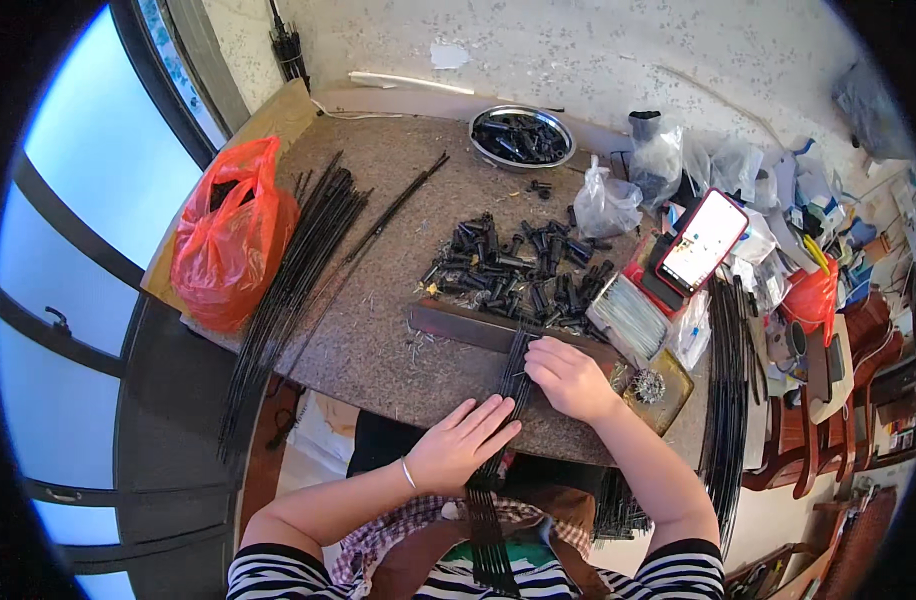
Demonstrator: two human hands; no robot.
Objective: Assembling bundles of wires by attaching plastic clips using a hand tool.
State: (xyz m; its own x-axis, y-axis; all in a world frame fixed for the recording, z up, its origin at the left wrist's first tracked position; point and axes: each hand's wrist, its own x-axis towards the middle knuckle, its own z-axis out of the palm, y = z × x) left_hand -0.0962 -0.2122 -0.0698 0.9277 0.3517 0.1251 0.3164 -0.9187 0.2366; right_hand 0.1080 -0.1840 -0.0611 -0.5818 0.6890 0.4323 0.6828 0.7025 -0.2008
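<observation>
A row of thin black rods runs from the table edge over my lap, side by side, with their far ends by a dark wooden bar. My left hand lies flat across the rods, fingers stretched out. Close to the far ends, my right hand is closed in a pinch over the rods. A tiny pale sliver shows at its fingertips, too small to name. Behind the bar lies a heap of short black plastic pieces. A cluster of small silver pins is right of my right hand.
A metal bowl of black parts stands at the back. More black rods and a red plastic bag lie left. Rightward are a box of thin clear sticks, a lit phone, plastic bags and another rod bundle.
</observation>
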